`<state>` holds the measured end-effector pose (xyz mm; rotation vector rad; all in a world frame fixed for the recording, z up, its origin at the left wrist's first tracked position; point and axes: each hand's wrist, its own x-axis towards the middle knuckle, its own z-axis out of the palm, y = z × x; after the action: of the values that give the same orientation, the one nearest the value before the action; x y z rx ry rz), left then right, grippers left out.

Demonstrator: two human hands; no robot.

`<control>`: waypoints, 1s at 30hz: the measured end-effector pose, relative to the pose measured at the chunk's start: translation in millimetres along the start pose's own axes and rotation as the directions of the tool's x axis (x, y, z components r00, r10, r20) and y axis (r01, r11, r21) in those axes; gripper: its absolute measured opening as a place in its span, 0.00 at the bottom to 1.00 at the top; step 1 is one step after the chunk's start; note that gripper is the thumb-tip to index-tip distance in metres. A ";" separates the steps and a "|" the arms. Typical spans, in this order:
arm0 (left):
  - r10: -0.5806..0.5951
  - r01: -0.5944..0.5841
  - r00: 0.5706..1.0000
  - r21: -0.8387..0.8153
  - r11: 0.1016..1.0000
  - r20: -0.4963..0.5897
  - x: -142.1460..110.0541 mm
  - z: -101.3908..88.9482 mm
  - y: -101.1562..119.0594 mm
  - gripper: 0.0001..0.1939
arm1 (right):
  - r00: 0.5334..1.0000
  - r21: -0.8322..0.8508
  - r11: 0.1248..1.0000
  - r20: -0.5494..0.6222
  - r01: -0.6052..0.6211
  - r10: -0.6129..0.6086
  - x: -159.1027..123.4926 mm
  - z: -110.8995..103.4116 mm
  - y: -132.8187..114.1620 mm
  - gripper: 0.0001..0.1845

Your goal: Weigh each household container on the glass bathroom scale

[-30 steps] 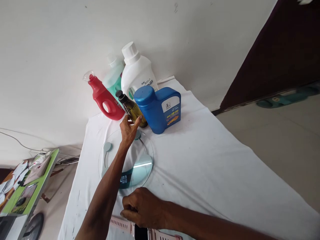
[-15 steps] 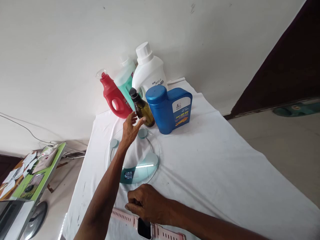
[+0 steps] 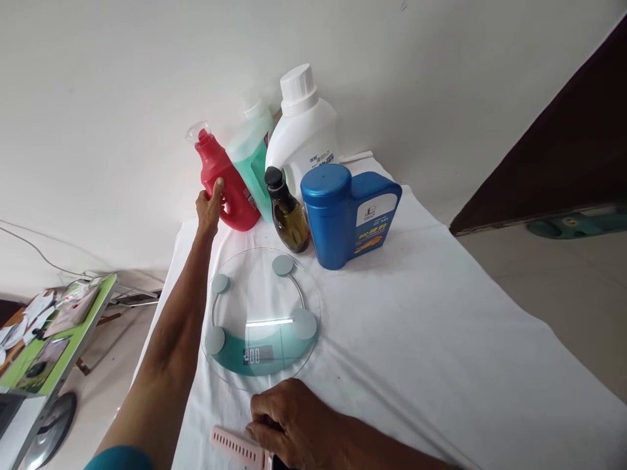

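My left hand [image 3: 209, 207] is closed round the handle of a red detergent bottle [image 3: 228, 186], which stands at the back left of the white-covered table with a clear cap on top. My right hand [image 3: 289, 418] rests as a loose fist near the table's front, and I see nothing in it. Partly under that hand lies a smartwatch with a pink strap [image 3: 238, 447]. Between the hands is a round glass scale [image 3: 267, 346] with a lit display and nothing on its plate. A dark pump bottle [image 3: 289, 219] stands just behind the scale.
Right of the pump bottle stands a blue jug [image 3: 330, 222]. A white bottle [image 3: 308, 134] and a green bottle [image 3: 252, 153] stand behind, close to the wall [image 3: 392, 85]. Lower left is a green-topped desk [image 3: 73, 333] holding papers and a phone-like slab.
My left hand has left the dark pump bottle, moved left and taken hold of the red bottle's handle. The right hand stays a fist by the watch. The camera view has shifted slightly.
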<state>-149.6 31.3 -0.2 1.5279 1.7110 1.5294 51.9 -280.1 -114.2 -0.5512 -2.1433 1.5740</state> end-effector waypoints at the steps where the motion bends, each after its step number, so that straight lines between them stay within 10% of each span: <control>1: -0.008 0.009 1.000 -0.038 0.999 0.019 0.7 5.5 -2.1 0.28 | 1.000 0.001 1.000 0.008 -0.004 0.004 0.1 -0.2 0.2 0.17; 10: -0.078 0.016 0.957 -0.218 0.976 -0.279 -21.9 26.5 7.9 0.28 | 1.000 0.049 0.999 0.015 -0.010 0.009 -2.0 1.1 3.9 0.16; 19: 0.179 -0.242 0.900 -0.113 0.964 -0.398 -65.2 -60.8 40.3 0.29 | 0.999 -0.001 1.000 -0.021 0.028 -0.028 0.8 2.3 1.0 0.22; 24: 0.042 -0.129 0.950 -0.265 0.956 -0.309 -132.9 -102.1 69.6 0.36 | 0.997 0.059 0.998 -0.065 0.036 -0.033 0.2 0.7 -3.2 0.21; 30: -0.054 -0.020 0.982 -0.383 0.924 -0.181 -212.0 -109.5 78.9 0.38 | 0.994 0.065 0.996 -0.092 0.063 -0.057 1.2 1.0 -2.6 0.19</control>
<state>-133.0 -217.7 28.9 1.1959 1.3992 1.9164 50.1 -280.9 -111.9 -0.5202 -2.0133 1.5533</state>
